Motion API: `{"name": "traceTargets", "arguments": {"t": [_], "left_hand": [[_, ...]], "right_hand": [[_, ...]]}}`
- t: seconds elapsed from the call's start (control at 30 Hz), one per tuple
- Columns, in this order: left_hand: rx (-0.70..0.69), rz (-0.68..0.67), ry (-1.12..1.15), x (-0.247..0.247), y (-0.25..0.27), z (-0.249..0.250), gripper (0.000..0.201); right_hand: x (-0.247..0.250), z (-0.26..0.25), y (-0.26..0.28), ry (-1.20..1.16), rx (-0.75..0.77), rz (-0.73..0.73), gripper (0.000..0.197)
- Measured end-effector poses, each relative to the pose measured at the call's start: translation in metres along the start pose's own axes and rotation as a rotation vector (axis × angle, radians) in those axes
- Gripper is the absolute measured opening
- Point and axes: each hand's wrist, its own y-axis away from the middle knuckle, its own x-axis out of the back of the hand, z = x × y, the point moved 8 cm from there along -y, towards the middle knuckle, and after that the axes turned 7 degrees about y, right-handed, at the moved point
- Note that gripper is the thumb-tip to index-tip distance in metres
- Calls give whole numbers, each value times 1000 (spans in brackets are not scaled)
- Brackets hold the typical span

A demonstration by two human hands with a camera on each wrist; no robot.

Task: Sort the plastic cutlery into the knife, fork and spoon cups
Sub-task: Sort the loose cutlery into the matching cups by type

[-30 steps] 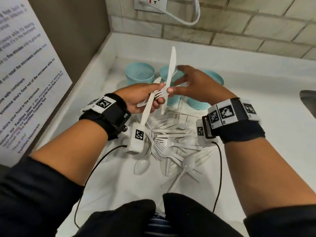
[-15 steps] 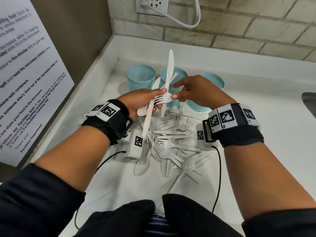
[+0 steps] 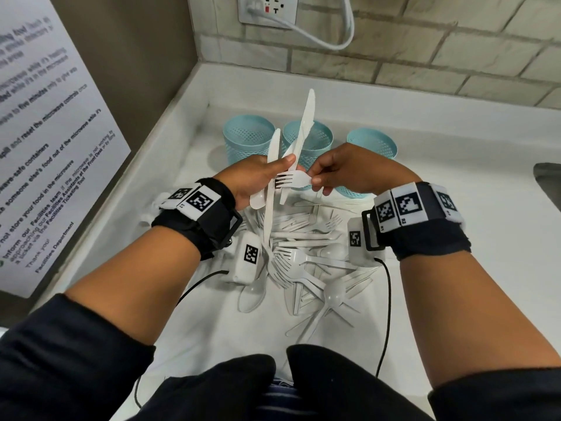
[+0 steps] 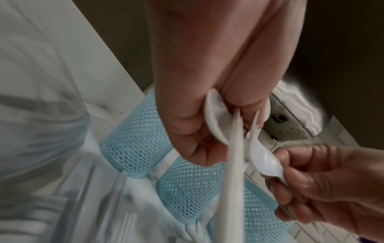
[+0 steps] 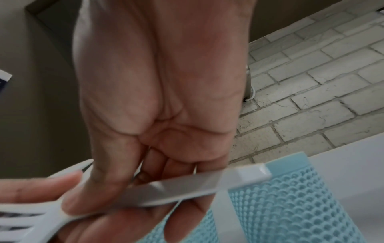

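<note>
My left hand (image 3: pixel 273 174) grips a bundle of white plastic cutlery: a long knife (image 3: pixel 306 126) pointing up, a second knife (image 3: pixel 271 189) slanting down, and a spoon (image 4: pixel 214 118) whose bowl lies against the palm. My right hand (image 3: pixel 314 177) pinches a white fork (image 3: pixel 293 180) by its handle, with the tines pointing left against the left fingers. The right wrist view shows that fork handle (image 5: pixel 187 189) between thumb and fingers. Three light blue mesh cups (image 3: pixel 249 138) (image 3: pixel 315 147) (image 3: pixel 372 147) stand in a row just behind both hands.
A pile of loose white forks, spoons and knives (image 3: pixel 303 253) lies on the white counter (image 3: pixel 470 208) below my hands. A brick wall with a socket and cable (image 3: pixel 303 34) is behind the cups. A printed notice (image 3: pixel 45 147) hangs on the left wall.
My right hand has shifted from the upright knife to the fork and drawn it rightwards out of the left hand's bundle. Both hands have sunk a little.
</note>
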Motion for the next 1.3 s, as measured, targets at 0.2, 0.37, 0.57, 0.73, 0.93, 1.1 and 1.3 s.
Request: {"name": "traceTargets", "arguments": {"t": [0.2, 0.37, 0.57, 0.73, 0.93, 1.1, 1.3], "left_hand": [[-10, 7, 68, 5, 0, 5, 30], [-63, 57, 156, 9, -2, 9, 25], [-122, 105, 203, 10, -4, 9, 19], [-138, 109, 207, 10, -3, 11, 15], [-129, 106, 210, 10, -3, 9, 14], [-137, 119, 246, 12, -1, 11, 20], [-172, 161, 306, 17, 3, 20, 25]], "right_hand": [[34, 4, 7, -241, -19, 107, 21], [88, 0, 5, -734, 123, 678, 25], [74, 19, -22, -953, 36, 907, 29], [54, 26, -42, -679, -111, 799, 32], [57, 29, -39, -637, -89, 805, 28], [74, 9, -23, -625, 29, 979, 17], [66, -34, -41, -472, 117, 677, 27]]}}
